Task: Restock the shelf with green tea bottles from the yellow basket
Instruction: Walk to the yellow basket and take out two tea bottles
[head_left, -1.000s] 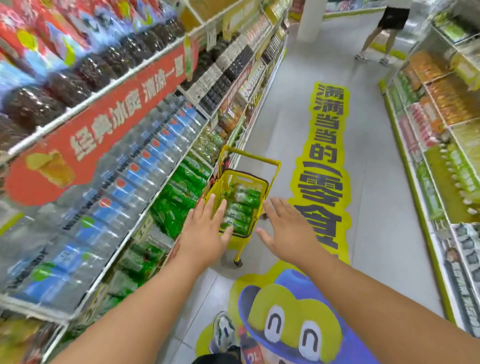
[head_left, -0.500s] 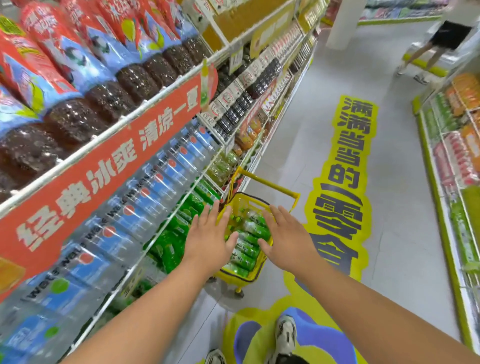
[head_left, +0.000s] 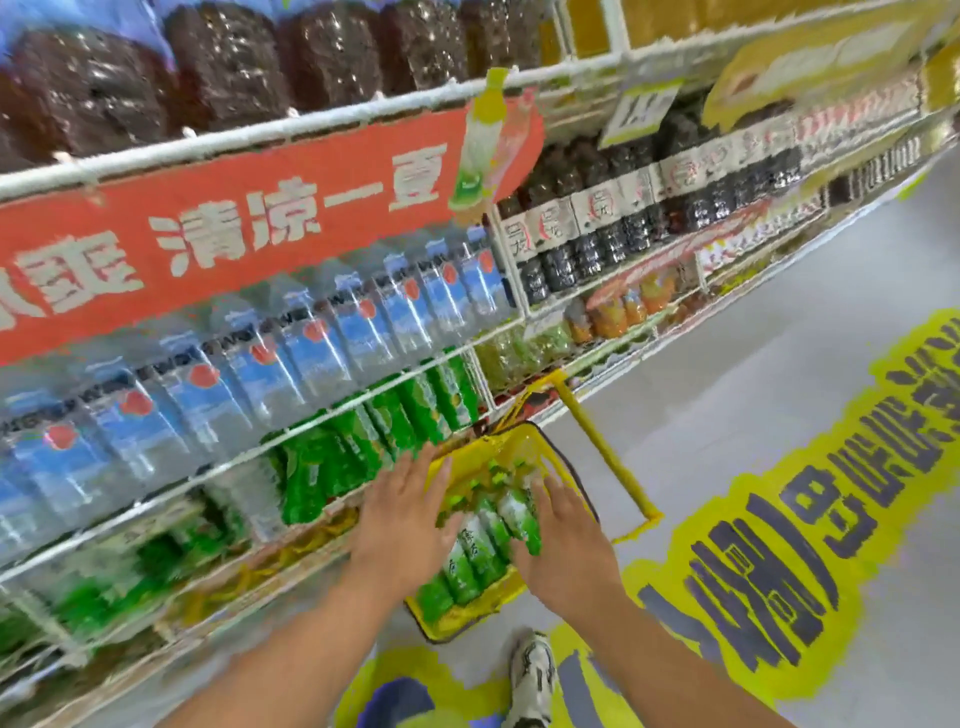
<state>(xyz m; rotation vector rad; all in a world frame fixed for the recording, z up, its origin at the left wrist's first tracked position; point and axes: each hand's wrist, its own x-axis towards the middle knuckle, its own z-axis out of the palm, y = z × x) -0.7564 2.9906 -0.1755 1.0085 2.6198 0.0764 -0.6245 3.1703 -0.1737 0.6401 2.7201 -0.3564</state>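
The yellow basket (head_left: 571, 470) stands on the floor next to the shelf, its handle raised to the right. Several green tea bottles (head_left: 480, 540) lie inside it. My left hand (head_left: 402, 514) hovers over the basket's left rim with fingers spread and nothing in it. My right hand (head_left: 563, 540) reaches over the bottles on the right side, its fingers resting on one; the blur hides whether it grips. A row of green tea bottles (head_left: 395, 421) stands on the shelf (head_left: 332, 410) just left of the basket.
Clear water bottles (head_left: 249, 374) fill the shelf above, under a red banner (head_left: 234, 228). Dark bottles (head_left: 597, 244) and orange drinks (head_left: 618, 312) sit further right. The grey aisle floor carries a yellow decal (head_left: 810, 540). My shoe (head_left: 532, 675) is below the basket.
The view swung left and closer to the shelf. Both hands dropped nearer the basket; the right hand now lies on the bottles inside it.
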